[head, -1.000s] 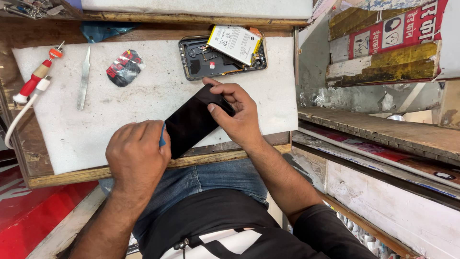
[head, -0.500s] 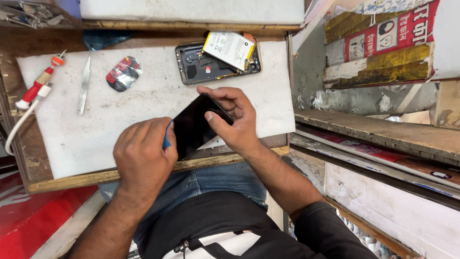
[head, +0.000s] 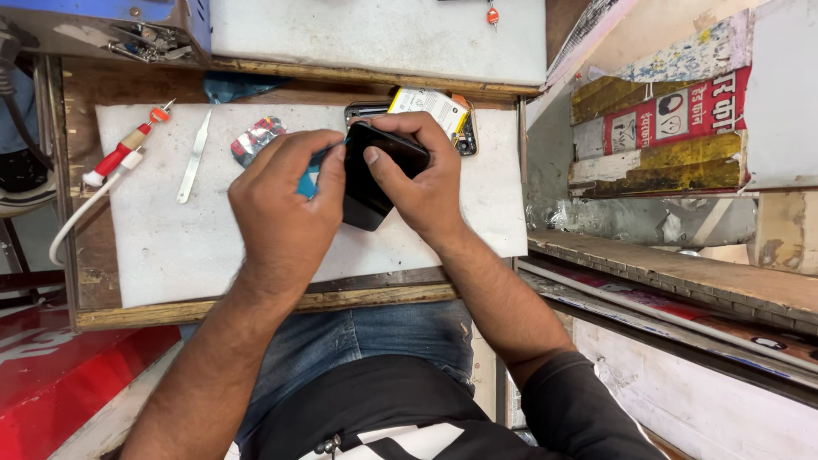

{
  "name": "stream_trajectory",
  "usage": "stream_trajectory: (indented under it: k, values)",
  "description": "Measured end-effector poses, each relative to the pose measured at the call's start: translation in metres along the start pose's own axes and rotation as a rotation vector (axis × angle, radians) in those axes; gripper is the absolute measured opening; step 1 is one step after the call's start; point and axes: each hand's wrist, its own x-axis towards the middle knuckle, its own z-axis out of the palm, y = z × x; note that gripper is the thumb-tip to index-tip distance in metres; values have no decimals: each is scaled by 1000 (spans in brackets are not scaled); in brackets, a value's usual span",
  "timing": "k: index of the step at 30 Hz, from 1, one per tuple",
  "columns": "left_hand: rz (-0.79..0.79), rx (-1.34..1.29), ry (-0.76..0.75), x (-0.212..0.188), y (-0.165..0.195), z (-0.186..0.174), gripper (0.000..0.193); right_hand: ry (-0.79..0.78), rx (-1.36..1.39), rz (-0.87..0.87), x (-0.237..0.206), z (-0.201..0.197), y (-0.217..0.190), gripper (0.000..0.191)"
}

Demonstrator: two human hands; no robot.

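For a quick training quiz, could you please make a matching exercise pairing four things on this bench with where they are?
Things:
1. black phone
2. tweezers
3. red screwdriver
4. blue pick

Places:
A. at the mat's left edge
B. in the right hand
C. in the left hand
D. lying on the mat, between the screwdriver and the hands

Pairs: 1-B, 2-D, 3-A, 4-C

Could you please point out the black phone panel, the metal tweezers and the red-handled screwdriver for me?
black phone panel (head: pixel 368 198): head view, on its glossy lower half, below the thumb.
metal tweezers (head: pixel 193 158): head view, mid-shaft, lying on the white mat.
red-handled screwdriver (head: pixel 119 152): head view, on the red grip.
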Motion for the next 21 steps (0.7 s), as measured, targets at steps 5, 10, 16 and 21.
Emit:
stream_trajectory:
  k: [5, 10, 16, 21]
  values:
    - [54, 68, 37, 5, -3, 15, 15, 19, -18, -31, -3, 4, 8, 29]
    - [17, 40, 59, 5, -6, 20, 13, 7, -59, -43, -4, 4, 8, 30]
    - [26, 26, 78, 4, -10, 25, 12, 10, -80, -46, -4, 5, 9, 32]
    - [24, 30, 79, 3, -12, 25, 12, -7, -81, -49, -5, 5, 10, 33]
